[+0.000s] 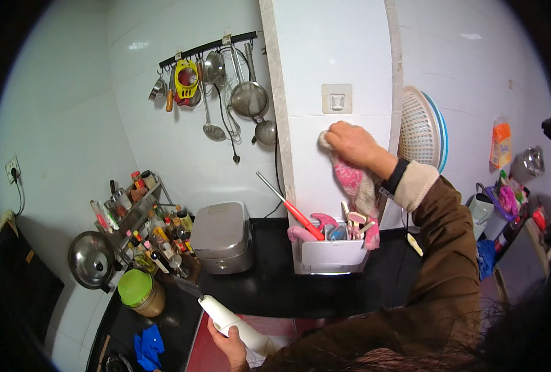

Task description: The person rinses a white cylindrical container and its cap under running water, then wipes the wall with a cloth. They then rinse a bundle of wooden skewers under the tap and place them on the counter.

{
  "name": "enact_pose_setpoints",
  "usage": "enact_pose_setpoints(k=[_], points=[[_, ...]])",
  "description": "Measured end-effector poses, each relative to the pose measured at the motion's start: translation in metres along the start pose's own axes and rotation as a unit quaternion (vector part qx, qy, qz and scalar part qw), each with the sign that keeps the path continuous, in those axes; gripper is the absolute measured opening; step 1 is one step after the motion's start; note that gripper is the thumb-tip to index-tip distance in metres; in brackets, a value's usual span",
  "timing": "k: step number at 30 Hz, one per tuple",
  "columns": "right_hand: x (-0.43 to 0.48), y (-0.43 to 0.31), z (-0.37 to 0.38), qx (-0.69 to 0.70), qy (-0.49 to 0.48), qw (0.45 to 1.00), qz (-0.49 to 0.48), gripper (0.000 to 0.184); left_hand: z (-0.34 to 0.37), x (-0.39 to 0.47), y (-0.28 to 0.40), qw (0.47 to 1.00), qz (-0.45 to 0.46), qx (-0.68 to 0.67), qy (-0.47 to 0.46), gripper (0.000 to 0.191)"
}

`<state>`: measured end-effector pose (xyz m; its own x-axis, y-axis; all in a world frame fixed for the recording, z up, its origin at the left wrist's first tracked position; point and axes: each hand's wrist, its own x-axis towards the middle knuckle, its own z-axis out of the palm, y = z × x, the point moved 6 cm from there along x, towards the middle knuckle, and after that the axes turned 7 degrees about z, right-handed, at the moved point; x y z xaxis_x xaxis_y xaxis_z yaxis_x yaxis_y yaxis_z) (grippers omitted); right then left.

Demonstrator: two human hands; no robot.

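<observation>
My right hand (352, 142) grips a pink-and-white cloth (352, 179) against the white tiled pillar, below a square adhesive hook plate (336, 98). The cloth hangs down to the right side of a white utensil holder (333, 253), which holds a red-handled rod (299, 214), pink-handled items and other small tools. Low in the view, my left hand (230, 344) holds a long white object (238, 325) with a pale, blurred tip pointing up and left; its exact kind I cannot tell.
A rice cooker (222, 237), a rack of sauce bottles (159, 242) and a green-lidded container (140, 295) stand on the black countertop (275, 288). Strainers (249, 99) and ladles hang from a rail. Plastic baskets (419, 128) hang right of the pillar. A blue cloth (149, 346) lies lower left.
</observation>
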<state>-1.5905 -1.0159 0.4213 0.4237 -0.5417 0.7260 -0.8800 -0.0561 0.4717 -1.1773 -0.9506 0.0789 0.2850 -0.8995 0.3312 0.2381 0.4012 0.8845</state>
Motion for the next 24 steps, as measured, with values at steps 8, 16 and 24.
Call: enact_pose_setpoints(k=[8, 16, 24], points=[[0.013, 0.075, -0.061, -0.099, 0.227, 0.957, 0.150, 0.028, 0.010, 0.008, -0.011, 1.000, -0.004, 0.028, -0.001, 0.063], [-0.039, 0.036, -0.025, -0.058, 0.079, 0.994, 0.047, 0.026, 0.016, 0.015, -0.027, 0.996, 0.002, 0.082, -0.018, 0.064], [-0.052, 0.083, -0.075, 0.035, 0.112, 0.975, 0.191, 0.032, 0.006, 0.014, -0.033, 0.982, 0.042, 0.173, -0.067, 0.060]])
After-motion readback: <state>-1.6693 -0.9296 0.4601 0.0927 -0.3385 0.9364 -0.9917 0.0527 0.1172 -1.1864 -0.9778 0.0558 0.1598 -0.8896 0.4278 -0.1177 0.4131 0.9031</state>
